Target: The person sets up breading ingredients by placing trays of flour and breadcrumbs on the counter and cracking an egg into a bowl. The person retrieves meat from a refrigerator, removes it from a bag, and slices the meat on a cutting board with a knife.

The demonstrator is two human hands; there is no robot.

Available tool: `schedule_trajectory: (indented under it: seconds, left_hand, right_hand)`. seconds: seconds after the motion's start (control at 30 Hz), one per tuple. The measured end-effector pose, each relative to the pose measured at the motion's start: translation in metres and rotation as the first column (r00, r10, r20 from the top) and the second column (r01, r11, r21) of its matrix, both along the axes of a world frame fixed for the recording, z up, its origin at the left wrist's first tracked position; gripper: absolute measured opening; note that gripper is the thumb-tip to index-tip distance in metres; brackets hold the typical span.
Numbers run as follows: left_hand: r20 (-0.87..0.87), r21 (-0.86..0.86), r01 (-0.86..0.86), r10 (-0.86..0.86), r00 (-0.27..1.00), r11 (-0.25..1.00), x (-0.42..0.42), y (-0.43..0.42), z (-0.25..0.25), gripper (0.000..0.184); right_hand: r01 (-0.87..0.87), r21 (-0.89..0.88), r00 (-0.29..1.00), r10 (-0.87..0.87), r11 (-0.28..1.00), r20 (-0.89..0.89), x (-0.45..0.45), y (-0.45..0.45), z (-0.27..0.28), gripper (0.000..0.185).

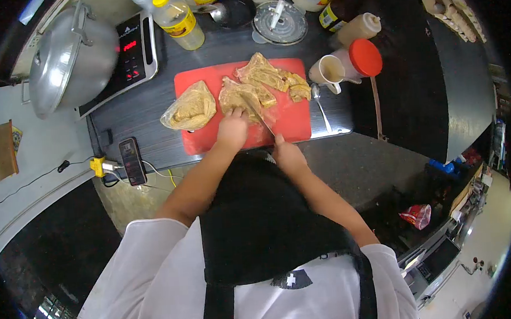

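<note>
On a red cutting board [194, 141] lies a yellowish, coated piece of meat [235, 95], with my left hand [233, 127] holding down its near edge with bent fingers. My right hand [288, 153] is closed round the handle of a knife [260, 116]. The blade slants away to the left and rests on or in the same piece; how deep it cuts I cannot tell. Behind it are another coated meat slab [261, 71] and smaller pieces [298, 88] at the right. A clear plastic bag [190, 108] of similar yellowish stuff sits on the board's left side.
Right of the board are a spoon [322, 110], a mug [325, 72] and a red-lidded jar [367, 58]. Behind stand a yellow-capped bottle [179, 23] and a clear lid [280, 24]. At left, a big pot [71, 59] sits on an induction cooker [136, 53]; a phone [132, 160] lies nearer.
</note>
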State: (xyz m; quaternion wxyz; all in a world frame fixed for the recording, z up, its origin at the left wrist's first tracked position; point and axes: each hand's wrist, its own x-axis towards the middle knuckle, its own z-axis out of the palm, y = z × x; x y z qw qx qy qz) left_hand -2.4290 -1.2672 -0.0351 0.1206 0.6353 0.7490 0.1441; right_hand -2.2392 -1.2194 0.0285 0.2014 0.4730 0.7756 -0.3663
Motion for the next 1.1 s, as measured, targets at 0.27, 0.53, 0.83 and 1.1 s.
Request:
schedule_trajectory:
  seconds: [0.27,0.53,0.83,1.1]
  left_hand:
    - [-0.014,-0.016,-0.011,0.011,1.0,1.0,-0.001,0.002,0.006,0.025]
    - [0.018,-0.001,0.003,-0.003,1.0,1.0,-0.001,-0.005,0.003,0.026]
    - [0.056,0.042,-0.041,0.038,0.998,0.998,-0.006,-0.005,0.013,0.024]
    - [0.108,0.093,0.028,-0.038,0.993,0.995,-0.01,-0.01,0.003,0.022]
  right_hand:
    - [0.069,-0.022,0.997,-0.069,0.997,-0.029,-0.031,0.014,-0.013,0.033]
    - [0.019,-0.021,1.0,-0.018,1.0,0.008,0.0,-0.005,0.0,0.031]
    - [0.03,0.005,0.999,-0.03,1.0,0.039,0.022,-0.024,-0.009,0.029]
    - [0.05,0.059,0.999,-0.05,0.997,-0.002,0.012,-0.022,-0.027,0.028]
